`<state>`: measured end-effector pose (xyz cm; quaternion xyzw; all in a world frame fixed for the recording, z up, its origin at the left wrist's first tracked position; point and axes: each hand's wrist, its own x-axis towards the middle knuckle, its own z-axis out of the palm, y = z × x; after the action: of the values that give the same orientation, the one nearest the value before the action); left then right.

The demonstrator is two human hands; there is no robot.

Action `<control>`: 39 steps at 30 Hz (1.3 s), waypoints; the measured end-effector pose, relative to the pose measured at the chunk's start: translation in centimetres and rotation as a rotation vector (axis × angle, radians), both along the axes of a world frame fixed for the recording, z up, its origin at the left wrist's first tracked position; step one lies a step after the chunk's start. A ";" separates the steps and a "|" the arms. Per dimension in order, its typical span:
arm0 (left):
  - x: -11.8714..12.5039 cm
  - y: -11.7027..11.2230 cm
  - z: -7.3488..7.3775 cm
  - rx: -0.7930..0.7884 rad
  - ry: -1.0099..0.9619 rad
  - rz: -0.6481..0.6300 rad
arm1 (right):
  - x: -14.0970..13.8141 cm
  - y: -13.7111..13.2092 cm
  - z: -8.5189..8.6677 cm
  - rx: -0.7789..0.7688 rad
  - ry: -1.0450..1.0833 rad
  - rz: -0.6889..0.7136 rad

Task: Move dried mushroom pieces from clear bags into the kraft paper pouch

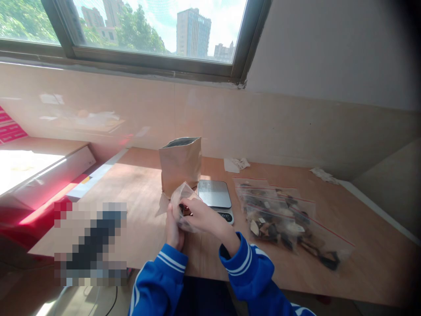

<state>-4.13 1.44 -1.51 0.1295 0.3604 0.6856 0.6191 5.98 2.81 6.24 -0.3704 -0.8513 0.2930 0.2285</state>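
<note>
A clear plastic bag (184,192) stands tilted in front of me, its mouth spread. My left hand (174,228) wraps round its left side and holds it up. Inside the bag mouth are the curled fingers of my right hand (202,215), pinched close to small dark brown pieces (187,211); what exactly they grip is partly hidden. Just behind the bag, a brown kraft paper pouch (180,164) stands upright with its top open. To its right lies a kitchen scale (215,194) with a bare metal plate, its display partly covered by my right hand.
Several clear zip bags (272,226) with red seals and dark dried pieces lie overlapping on the right of the wooden table (138,188). Crumpled white paper (237,164) rests by the wall, below a window (158,30). A blurred-out patch (94,241) covers the left table edge.
</note>
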 end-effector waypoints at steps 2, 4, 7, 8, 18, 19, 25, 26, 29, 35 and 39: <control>0.0 0.1 0.0 -0.018 -0.037 -0.003 | 0.1 0.2 0.1 -0.027 0.085 -0.003; 0.1 0.1 0.0 -0.025 -0.063 -0.006 | 0.2 0.4 0.2 -0.058 0.163 -0.033; 0.1 0.2 0.1 0.021 -0.087 -0.030 | 0.2 0.6 0.2 -0.148 0.262 -0.093; 0.1 0.2 0.1 0.039 -0.089 -0.046 | 0.3 0.7 0.2 -0.180 0.296 -0.107; -0.6 0.3 -0.6 -0.066 0.013 -0.071 | 1.2 2.5 1.2 -0.283 0.895 -0.279; -0.6 0.3 -0.6 -0.067 0.015 -0.075 | 1.3 2.9 1.5 -0.278 0.949 -0.288; -0.6 0.3 -0.5 -0.061 0.022 -0.094 | 1.0 6.9 5.8 -0.105 1.112 -0.157; -0.7 0.3 -0.5 -0.061 0.023 -0.096 | 0.7 7.9 6.8 -0.054 1.111 -0.135; -0.7 0.2 -0.6 -0.066 0.028 -0.092 | -0.3 11.1 9.2 0.116 1.048 -0.104; -0.4 0.1 0.0 -0.088 -0.046 -0.096 | -1.8 14.5 8.4 0.353 0.747 -0.096; -0.4 0.1 0.1 -0.087 -0.066 -0.144 | -1.6 14.2 6.6 0.369 0.671 -0.102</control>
<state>-4.50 1.57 -1.38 0.1052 0.3590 0.6268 0.6835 4.33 17.02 12.80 -0.2483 -0.7480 0.2280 0.5717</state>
